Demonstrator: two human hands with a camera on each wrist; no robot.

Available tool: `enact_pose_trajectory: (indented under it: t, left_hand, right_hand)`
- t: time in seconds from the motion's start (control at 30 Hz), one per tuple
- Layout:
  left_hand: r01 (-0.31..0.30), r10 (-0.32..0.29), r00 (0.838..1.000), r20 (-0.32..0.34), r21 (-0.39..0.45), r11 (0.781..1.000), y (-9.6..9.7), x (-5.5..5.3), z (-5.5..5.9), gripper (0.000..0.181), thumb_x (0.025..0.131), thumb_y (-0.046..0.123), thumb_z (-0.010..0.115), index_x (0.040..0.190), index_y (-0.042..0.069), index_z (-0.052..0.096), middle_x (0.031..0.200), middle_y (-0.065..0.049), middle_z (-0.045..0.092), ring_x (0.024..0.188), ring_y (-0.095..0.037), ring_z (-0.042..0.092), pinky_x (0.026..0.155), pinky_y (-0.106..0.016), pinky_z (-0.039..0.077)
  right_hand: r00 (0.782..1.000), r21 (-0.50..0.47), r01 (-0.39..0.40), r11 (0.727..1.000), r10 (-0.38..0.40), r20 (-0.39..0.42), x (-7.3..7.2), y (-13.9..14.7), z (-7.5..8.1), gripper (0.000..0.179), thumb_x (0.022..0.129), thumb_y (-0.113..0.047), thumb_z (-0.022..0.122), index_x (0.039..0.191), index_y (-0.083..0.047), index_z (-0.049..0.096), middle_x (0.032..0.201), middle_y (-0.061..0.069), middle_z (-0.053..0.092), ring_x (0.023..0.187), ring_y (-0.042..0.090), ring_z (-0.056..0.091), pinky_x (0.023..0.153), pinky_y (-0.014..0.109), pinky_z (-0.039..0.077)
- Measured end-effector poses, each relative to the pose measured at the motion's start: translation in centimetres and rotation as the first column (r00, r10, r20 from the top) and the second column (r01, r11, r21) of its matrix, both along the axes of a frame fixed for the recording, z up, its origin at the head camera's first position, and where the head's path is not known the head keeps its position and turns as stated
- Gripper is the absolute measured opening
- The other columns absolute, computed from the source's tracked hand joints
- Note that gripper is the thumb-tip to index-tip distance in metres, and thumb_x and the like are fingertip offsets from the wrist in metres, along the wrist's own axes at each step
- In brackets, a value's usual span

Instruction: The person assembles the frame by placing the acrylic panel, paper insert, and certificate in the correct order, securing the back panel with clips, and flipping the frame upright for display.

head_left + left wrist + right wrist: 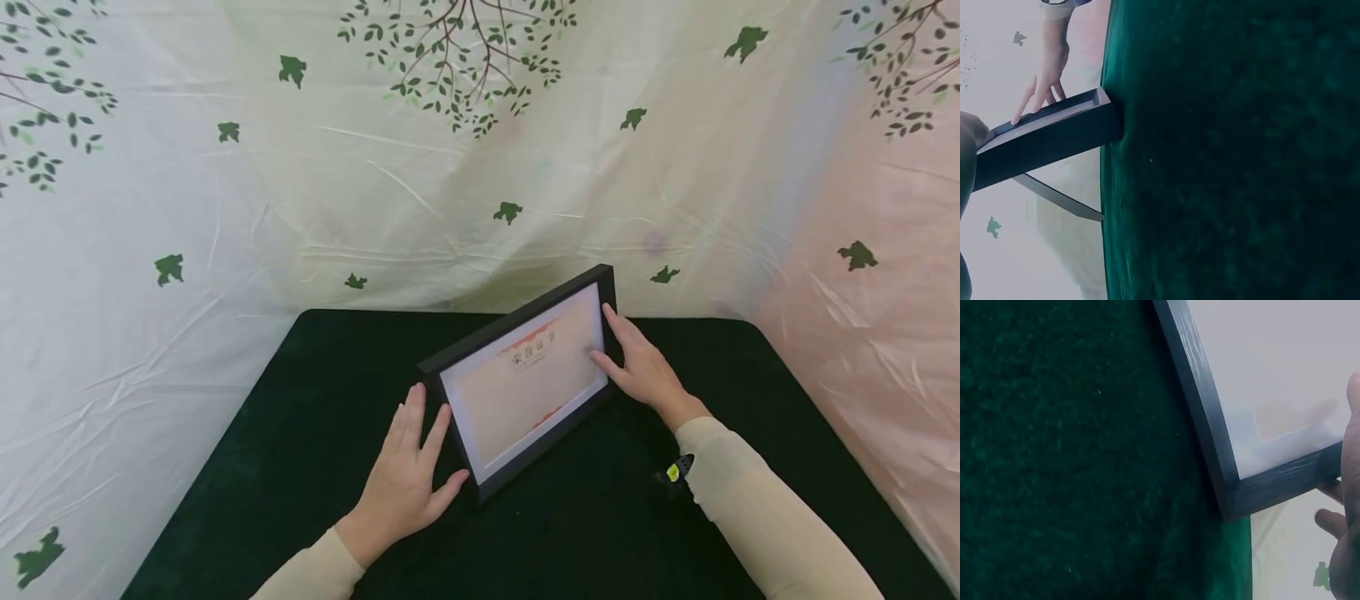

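A black picture frame [517, 329] holding a pale certificate [525, 379] with orange edging stands tilted back on the dark green table. In the left wrist view, a thin support leg [1063, 199] slants down behind the frame. My left hand [405, 475] is beside the frame's left edge, fingers mostly straight and fingertips at its side. My right hand [645, 367] holds the right edge, thumb on the front and the other fingers along the side. In the right wrist view, fingertips [1330, 522] show past the frame's edge, partly behind it.
Dark green cloth covers the table [300, 442], whose far edge meets a pale curtain [420, 200] printed with leaves and birds. The curtain also rises on the left and right. A black wrist device [675, 475] with a yellow mark is at my right cuff.
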State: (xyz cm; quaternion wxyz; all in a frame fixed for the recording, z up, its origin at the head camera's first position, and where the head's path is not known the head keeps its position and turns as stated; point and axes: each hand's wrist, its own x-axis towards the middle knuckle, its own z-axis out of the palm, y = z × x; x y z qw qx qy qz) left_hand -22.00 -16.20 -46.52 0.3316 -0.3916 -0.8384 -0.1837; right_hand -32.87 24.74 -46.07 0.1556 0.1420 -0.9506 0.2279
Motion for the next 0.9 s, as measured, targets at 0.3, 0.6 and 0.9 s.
enact_pose_trajectory:
  t: [0.3, 0.6, 0.9]
  left_hand:
    - [-0.045, 0.046, 0.997, 0.059, -0.009, 0.999, 0.0, -1.2, 0.6, 0.077, 0.094, 0.046, 0.052, 0.149, -0.003, 0.027, 0.156, -0.027, 0.01, 0.142, -0.043, 0.016, 0.104, -0.062, 0.03]
    - [-0.109, 0.108, 0.986, 0.124, 0.004, 0.994, -1.4, -5.1, 1.4, 0.093, 0.083, 0.042, 0.066, 0.152, 0.0, 0.019, 0.159, -0.02, 0.005, 0.145, -0.035, 0.012, 0.107, -0.058, 0.029]
    - [-0.12, 0.116, 0.98, 0.162, 0.014, 0.993, -2.1, -8.8, 2.1, 0.097, 0.081, 0.037, 0.07, 0.152, -0.001, 0.016, 0.159, -0.019, 0.007, 0.145, -0.034, 0.014, 0.112, -0.05, 0.025]
  right_hand:
    - [0.999, -0.051, 0.017, 0.999, -0.015, 0.042, 0.0, 0.0, 0.2, 0.076, 0.096, -0.049, 0.051, 0.154, -0.034, 0.005, 0.158, 0.008, 0.023, 0.141, 0.032, 0.028, 0.109, 0.055, 0.027]
    - [1.0, -0.06, 0.009, 0.998, -0.008, 0.018, 0.6, -0.4, 0.5, 0.069, 0.098, -0.047, 0.048, 0.155, -0.033, 0.01, 0.157, 0.006, 0.025, 0.139, 0.032, 0.03, 0.109, 0.055, 0.027]
    - [0.999, -0.079, 0.043, 0.996, -0.043, -0.002, 1.7, -1.2, 0.6, 0.067, 0.099, -0.042, 0.049, 0.155, -0.032, 0.012, 0.155, 0.007, 0.03, 0.135, 0.032, 0.037, 0.104, 0.055, 0.034]
